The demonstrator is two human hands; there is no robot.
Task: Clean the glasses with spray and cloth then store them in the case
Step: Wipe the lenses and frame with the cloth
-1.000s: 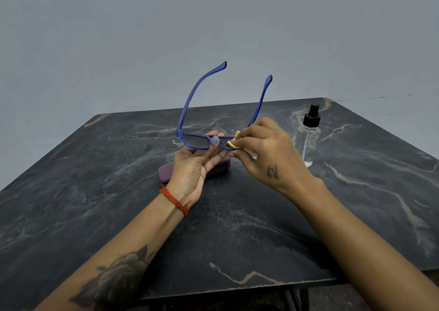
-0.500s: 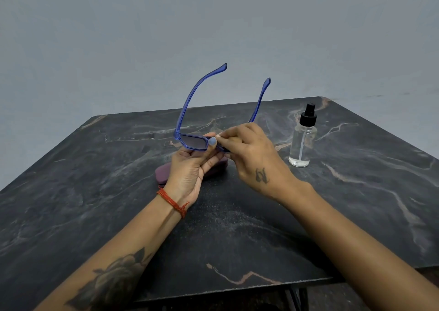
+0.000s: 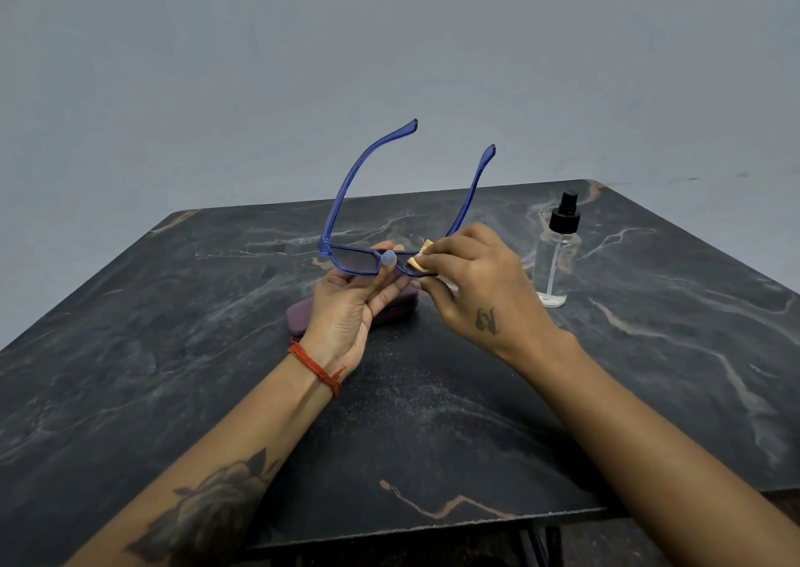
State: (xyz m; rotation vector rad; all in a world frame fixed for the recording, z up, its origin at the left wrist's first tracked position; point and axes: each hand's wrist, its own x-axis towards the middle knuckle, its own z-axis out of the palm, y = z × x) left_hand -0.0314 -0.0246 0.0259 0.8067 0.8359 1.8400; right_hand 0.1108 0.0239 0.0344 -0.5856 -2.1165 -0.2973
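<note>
Blue-framed glasses (image 3: 353,259) with dark lenses are held above the table, temples unfolded and pointing up and away. My left hand (image 3: 346,311) grips the frame at the bridge, thumb on the front. My right hand (image 3: 480,285) pinches a small yellow cloth (image 3: 420,259) against the right lens, which the fingers mostly hide. A maroon glasses case (image 3: 298,319) lies shut on the table below my left hand, partly covered by it. A clear spray bottle (image 3: 556,263) with a black pump stands upright to the right of my right hand.
The dark marble-patterned table (image 3: 433,415) fills the view, its near edge running along the bottom. A plain grey wall rises behind it. Both forearms reach in from the bottom corners.
My right hand slid left along the lens, then back to the right, and the yellow cloth shows again at the fingertips. The glasses stay in my left hand.
</note>
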